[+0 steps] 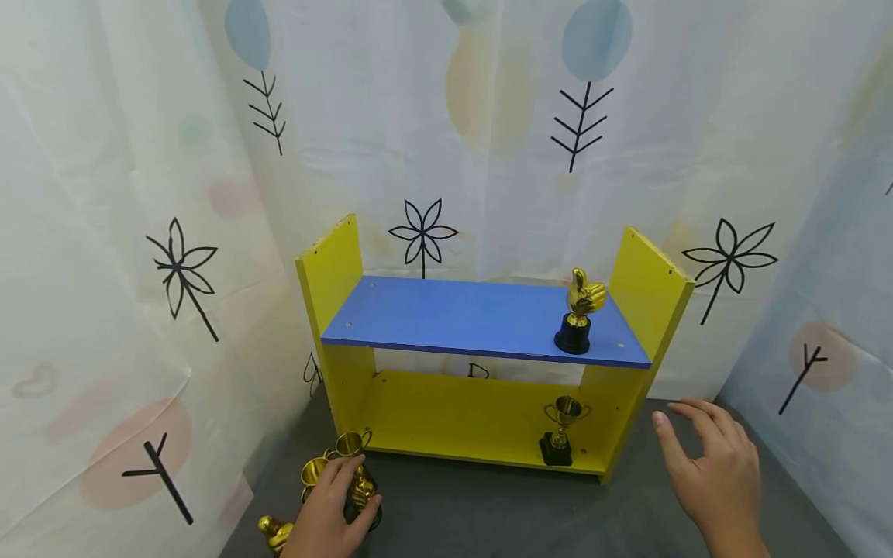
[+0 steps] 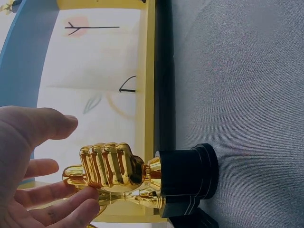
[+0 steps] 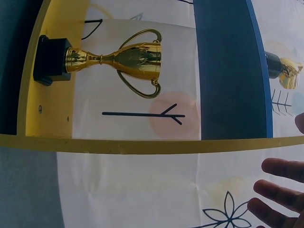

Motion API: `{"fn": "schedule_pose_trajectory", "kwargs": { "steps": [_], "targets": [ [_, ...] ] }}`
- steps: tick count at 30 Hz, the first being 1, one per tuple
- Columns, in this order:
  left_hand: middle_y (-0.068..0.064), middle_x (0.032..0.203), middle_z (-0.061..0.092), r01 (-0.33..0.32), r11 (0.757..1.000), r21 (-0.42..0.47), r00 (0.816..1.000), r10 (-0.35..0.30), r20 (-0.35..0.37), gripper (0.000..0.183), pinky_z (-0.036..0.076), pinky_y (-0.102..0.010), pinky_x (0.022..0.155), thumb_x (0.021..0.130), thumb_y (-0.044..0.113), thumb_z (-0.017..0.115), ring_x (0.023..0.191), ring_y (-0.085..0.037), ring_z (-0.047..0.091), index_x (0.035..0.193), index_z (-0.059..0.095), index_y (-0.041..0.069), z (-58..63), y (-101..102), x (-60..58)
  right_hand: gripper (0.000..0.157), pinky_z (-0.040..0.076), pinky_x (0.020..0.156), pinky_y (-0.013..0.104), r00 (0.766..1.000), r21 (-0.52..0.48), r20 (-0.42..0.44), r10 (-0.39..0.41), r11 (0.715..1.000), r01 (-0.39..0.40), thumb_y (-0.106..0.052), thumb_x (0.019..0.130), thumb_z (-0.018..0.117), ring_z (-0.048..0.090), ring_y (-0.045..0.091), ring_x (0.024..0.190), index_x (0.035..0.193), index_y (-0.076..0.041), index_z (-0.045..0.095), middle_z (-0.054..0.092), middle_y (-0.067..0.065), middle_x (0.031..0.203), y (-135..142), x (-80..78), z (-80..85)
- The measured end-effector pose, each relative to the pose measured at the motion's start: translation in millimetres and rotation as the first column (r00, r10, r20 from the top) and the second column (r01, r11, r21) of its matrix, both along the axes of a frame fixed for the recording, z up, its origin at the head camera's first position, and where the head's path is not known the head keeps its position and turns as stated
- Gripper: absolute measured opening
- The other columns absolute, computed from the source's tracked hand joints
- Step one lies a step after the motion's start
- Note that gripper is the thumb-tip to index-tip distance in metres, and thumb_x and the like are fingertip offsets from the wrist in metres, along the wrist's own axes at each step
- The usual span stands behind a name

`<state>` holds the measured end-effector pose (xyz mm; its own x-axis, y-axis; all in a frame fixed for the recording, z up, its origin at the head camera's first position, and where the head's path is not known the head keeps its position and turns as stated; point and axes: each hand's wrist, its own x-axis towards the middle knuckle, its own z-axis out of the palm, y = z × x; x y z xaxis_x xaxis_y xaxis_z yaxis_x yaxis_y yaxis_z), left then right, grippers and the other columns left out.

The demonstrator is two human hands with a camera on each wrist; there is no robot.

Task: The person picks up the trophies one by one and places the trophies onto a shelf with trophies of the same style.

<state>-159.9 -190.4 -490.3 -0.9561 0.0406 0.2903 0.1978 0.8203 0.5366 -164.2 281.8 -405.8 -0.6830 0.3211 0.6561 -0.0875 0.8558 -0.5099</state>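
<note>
The left hand (image 1: 324, 513) has loose fingers at a golden thumbs-up trophy (image 2: 111, 166), with its thumb apart, so it does not grip. This trophy stands on the grey table (image 1: 488, 511), near golden cups (image 1: 314, 470), before the left end of the shelf (image 1: 453, 310). The right hand (image 1: 718, 465) is relaxed and holds nothing, beside the shelf's right wall
</note>
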Motion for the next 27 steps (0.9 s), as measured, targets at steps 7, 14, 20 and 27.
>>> {"fn": "schedule_pose_trajectory", "kwargs": {
  "steps": [7, 14, 20, 27],
  "targets": [
    [-0.003, 0.117, 0.062, 0.003, 1.0, 0.01, 1.0, -0.003, 0.007, 0.057, 0.053, -0.028, 0.07, 0.088, 0.027, 0.089, 0.087, -0.01, 0.06, 0.137, 0.067, 0.008, -1.4, 0.0, -1.5, 0.036, 0.039, 0.098, 0.075, 1.0, 0.009, -0.017, -0.002, 1.0, 0.002, -0.031, 0.102, 0.072, 0.057, 0.052, 0.116, 0.117, 0.002, 0.075, 0.066, 0.026, 0.13, 1.7, -1.1, -1.8],
    [-0.001, 0.113, 0.061, -0.005, 1.0, 0.001, 1.0, 0.005, 0.03, 0.058, 0.049, -0.026, 0.067, 0.088, 0.027, 0.089, 0.083, -0.009, 0.056, 0.138, 0.067, 0.008, -0.4, 0.9, -1.5, 0.037, 0.038, 0.1, 0.075, 1.0, 0.003, 0.006, -0.011, 1.0, 0.01, -0.032, 0.103, 0.071, 0.056, 0.052, 0.119, 0.118, 0.001, 0.075, 0.065, 0.025, 0.131, -0.1, -0.5, 0.1],
    [0.0, 0.109, 0.062, 0.025, 1.0, -0.007, 0.999, -0.025, 0.038, 0.059, 0.051, -0.028, 0.069, 0.085, 0.022, 0.09, 0.086, -0.01, 0.059, 0.138, 0.067, 0.007, -1.5, -0.3, -3.4, 0.035, 0.041, 0.099, 0.073, 1.0, 0.001, -0.012, -0.009, 1.0, 0.009, -0.03, 0.102, 0.072, 0.057, 0.051, 0.117, 0.117, 0.002, 0.075, 0.066, 0.026, 0.129, 0.3, -0.2, -0.2],
    [0.0, 0.106, 0.063, 0.043, 0.999, -0.004, 0.996, -0.043, 0.073, 0.06, 0.055, -0.03, 0.071, 0.083, 0.022, 0.091, 0.087, -0.013, 0.062, 0.136, 0.067, 0.007, -2.0, -2.3, -7.3, 0.033, 0.043, 0.095, 0.07, 0.999, -0.001, -0.038, 0.01, 1.0, -0.01, -0.028, 0.101, 0.073, 0.058, 0.051, 0.114, 0.116, 0.002, 0.075, 0.067, 0.025, 0.128, 2.5, 1.1, 0.9]
  ]
}}
